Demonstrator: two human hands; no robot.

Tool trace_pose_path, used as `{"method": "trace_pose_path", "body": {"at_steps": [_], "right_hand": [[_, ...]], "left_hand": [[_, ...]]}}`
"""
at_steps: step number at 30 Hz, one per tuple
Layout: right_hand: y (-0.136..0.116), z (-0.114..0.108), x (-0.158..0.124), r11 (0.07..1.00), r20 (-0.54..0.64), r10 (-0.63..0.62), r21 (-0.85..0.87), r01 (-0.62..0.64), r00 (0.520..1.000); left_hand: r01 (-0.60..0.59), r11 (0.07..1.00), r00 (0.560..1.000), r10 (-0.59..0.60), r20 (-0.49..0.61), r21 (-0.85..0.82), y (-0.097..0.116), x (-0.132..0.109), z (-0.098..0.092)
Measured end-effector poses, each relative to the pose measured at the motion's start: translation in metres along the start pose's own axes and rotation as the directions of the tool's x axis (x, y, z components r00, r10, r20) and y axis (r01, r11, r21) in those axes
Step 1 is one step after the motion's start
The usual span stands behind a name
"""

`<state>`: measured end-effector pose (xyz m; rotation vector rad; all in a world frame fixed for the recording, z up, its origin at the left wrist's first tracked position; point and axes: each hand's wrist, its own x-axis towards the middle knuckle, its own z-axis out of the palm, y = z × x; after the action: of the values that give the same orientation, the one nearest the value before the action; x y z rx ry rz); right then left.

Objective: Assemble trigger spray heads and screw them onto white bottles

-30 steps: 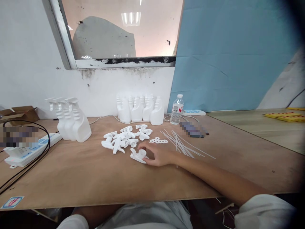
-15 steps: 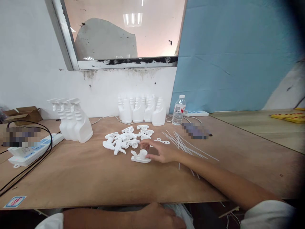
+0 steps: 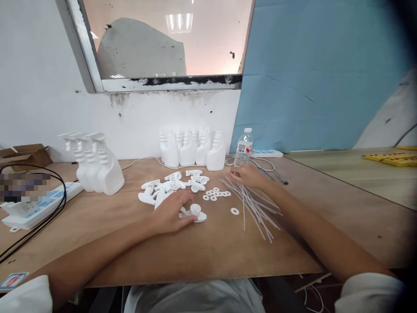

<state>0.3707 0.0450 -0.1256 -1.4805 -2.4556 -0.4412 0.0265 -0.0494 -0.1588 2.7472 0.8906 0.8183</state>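
My left hand [image 3: 172, 211] is closed about a white trigger spray head [image 3: 195, 211] lying on the table, thumb along its near side and fingers over its far side. Behind that hand lies a pile of similar spray heads [image 3: 167, 187]. My right hand [image 3: 250, 176] hovers at the far ends of a fan of thin white tubes [image 3: 256, 211], its fingers curled together; whether a tube is between them is not clear. Several flat white washers [image 3: 215, 193] lie between the hands, and a single washer [image 3: 234, 211] sits nearer to me.
White bottles [image 3: 215, 152] line the wall. At left stand bottles with spray heads fitted [image 3: 109, 171], beside a power strip [image 3: 42, 206] with black cables and a cardboard box [image 3: 29, 156]. A water bottle [image 3: 244, 148] stands behind my right hand.
My right hand has moved from the near spray head to the right and back, to the tubes. My left hand has come up from the table's edge onto that spray head.
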Motion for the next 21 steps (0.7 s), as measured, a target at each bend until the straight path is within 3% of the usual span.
{"method": "trace_pose_path", "body": {"at_steps": [5,16,21], "right_hand": [[0.003,0.004,-0.001,0.999,0.071,0.038,-0.011,-0.037,0.997],[0.007,0.010,-0.001,0.999,0.160,0.017,0.026,-0.021,0.987],[0.007,0.009,-0.002,0.999,0.168,0.036,0.025,-0.040,0.985]], "left_hand": [[0.128,0.991,0.989,-0.125,0.082,-0.041,0.004,-0.009,0.011],[-0.058,0.997,0.994,0.062,0.093,-0.048,-0.007,-0.016,0.016],[-0.061,0.996,0.995,0.066,0.081,-0.058,-0.006,-0.018,0.017]]}}
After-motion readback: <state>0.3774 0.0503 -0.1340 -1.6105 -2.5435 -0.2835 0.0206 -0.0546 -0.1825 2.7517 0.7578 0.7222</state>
